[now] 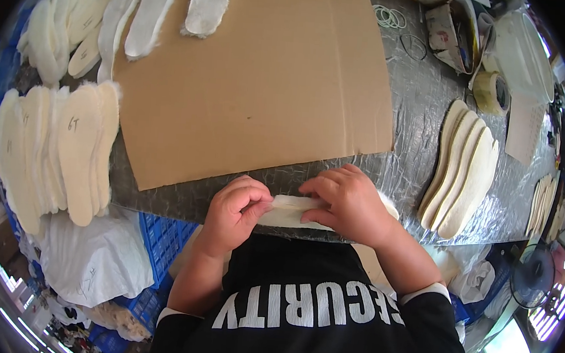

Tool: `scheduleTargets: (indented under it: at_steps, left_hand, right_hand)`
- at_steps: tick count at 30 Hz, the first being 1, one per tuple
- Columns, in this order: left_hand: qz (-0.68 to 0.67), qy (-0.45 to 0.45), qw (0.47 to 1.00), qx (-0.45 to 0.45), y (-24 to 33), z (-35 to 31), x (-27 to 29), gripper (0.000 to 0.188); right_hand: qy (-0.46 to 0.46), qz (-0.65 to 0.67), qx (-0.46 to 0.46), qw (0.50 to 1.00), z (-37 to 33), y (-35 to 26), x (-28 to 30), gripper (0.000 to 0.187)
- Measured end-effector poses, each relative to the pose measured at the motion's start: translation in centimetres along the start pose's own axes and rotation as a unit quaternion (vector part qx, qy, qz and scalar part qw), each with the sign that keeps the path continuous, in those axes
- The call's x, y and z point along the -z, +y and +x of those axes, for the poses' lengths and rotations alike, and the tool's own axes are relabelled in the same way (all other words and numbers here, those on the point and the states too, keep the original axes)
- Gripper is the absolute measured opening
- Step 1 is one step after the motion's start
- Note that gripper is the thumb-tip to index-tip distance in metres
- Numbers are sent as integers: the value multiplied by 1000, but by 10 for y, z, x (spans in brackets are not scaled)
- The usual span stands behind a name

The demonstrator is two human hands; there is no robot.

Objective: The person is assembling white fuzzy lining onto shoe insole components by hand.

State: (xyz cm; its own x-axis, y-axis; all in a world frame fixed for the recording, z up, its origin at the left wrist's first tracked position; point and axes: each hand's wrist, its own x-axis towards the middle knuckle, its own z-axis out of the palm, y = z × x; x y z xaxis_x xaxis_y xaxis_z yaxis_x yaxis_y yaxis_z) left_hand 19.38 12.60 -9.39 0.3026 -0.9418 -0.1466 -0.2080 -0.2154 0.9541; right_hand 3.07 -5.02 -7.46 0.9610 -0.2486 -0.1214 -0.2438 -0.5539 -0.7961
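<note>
A cream insole (286,217) with white fleece lies crosswise at the table's near edge. Its left end is pinched between the thumb and fingers of my left hand (233,214). My right hand (354,205) grips it further right, thumb on the near side and curled fingers on the far side. A strip of white shows along its upper edge between the hands, and a fluffy end pokes out beyond my right hand. Part of the insole is hidden under my right palm.
A brown cardboard sheet (256,88) covers the table's middle, with fleece insoles (152,17) on its far left. More insoles are piled at left (75,153) and fanned at right (462,171). Tape (491,93), rubber bands (389,17) and a clear tub (521,56) sit far right.
</note>
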Motion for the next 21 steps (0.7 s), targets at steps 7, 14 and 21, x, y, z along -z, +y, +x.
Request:
scheduleTargets:
  at_steps: [7,14,21]
  left_hand:
    - [140,21,988,-64,33,18,-7,19]
    - [218,-128,964,-79,22,35,-2,18]
    - [214,-106,969,-59,17,35,6,14]
  right_hand:
    - [-44,21,-14,999,-3,12,-3,27]
    - [6,28,-13,999,-6,10,6,47]
    - [85,35,-109,990,-39,30,6,59]
